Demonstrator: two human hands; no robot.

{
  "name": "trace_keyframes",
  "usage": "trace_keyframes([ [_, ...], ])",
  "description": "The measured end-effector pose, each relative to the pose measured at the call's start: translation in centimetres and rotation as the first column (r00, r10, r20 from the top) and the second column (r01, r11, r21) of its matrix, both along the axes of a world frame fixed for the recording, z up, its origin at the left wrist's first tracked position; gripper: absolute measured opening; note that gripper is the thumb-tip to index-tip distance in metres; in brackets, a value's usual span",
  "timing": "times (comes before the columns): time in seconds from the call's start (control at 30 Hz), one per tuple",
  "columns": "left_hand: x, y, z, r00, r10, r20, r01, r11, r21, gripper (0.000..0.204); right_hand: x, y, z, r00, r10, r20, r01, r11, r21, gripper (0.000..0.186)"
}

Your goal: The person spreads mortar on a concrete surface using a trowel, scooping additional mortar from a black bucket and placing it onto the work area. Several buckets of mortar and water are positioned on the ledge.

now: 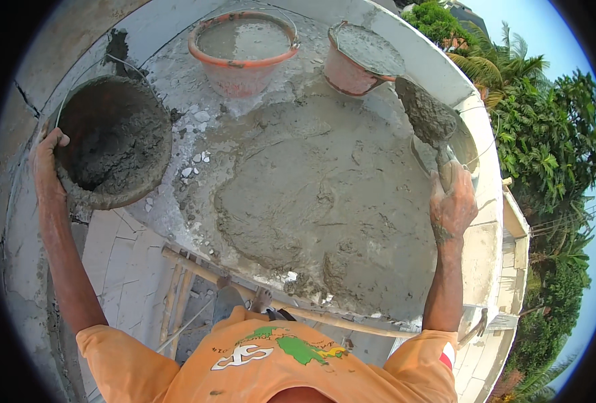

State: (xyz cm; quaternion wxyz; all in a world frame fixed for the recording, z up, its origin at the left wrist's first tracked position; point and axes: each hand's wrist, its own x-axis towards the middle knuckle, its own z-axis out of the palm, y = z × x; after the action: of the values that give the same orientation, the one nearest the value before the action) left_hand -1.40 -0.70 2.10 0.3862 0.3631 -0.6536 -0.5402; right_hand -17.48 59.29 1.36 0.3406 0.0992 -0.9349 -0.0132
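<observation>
My left hand (48, 160) grips the rim of a tilted bucket (120, 144) at the left; wet grey mortar coats its inside and lies in its bottom. At the right, my right hand (453, 205) is closed round the handle of a trowel (427, 111), whose blade carries a heap of mortar. The trowel is raised near the curved wall, partly in front of a round container (469, 151). Between my hands spreads a broad layer of wet mortar (331, 201) on the slab, uneven and ridged in places.
Two orange buckets stand at the back: a left one (237, 77) and a right one (351, 77), both with grey contents. A low curved wall (439, 67) borders the slab. Pale chips (194, 161) lie beside the mortar. A bamboo pole (298, 312) runs along the near edge; trees grow beyond the wall.
</observation>
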Motion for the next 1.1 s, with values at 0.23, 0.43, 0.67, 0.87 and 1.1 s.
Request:
trace_keyframes([
  [0.23,-2.9,3.6,-0.8,0.998,-0.045,-0.037,0.049,0.992,0.115,0.014,-0.6,3.1,-4.9,0.996,-0.038,0.077,0.006,0.929,0.370,0.018],
  [0.43,-1.3,0.2,-0.7,0.999,-0.027,-0.035,0.033,0.985,0.167,0.054,-0.6,1.2,-0.5,1.000,0.015,0.002,-0.015,0.934,0.357,0.019],
  [0.67,-2.9,4.8,0.3,0.988,-0.034,-0.153,0.052,0.992,0.116,0.069,0.3,2.1,-5.8,0.949,-0.063,0.308,-0.033,0.954,0.297,0.020],
  [0.87,-1.9,6.7,1.4,0.990,-0.048,-0.134,0.049,0.999,0.006,0.070,-0.4,-9.9,-0.4,0.853,0.225,0.471,-0.248,0.969,-0.013,0.031],
  [1.1,-2.3,6.8,1.1,0.990,-0.137,-0.032,0.135,0.989,-0.057,0.075,-1.2,-24.3,-1.4,0.701,0.636,0.323,-0.712,0.647,0.273,0.034],
])
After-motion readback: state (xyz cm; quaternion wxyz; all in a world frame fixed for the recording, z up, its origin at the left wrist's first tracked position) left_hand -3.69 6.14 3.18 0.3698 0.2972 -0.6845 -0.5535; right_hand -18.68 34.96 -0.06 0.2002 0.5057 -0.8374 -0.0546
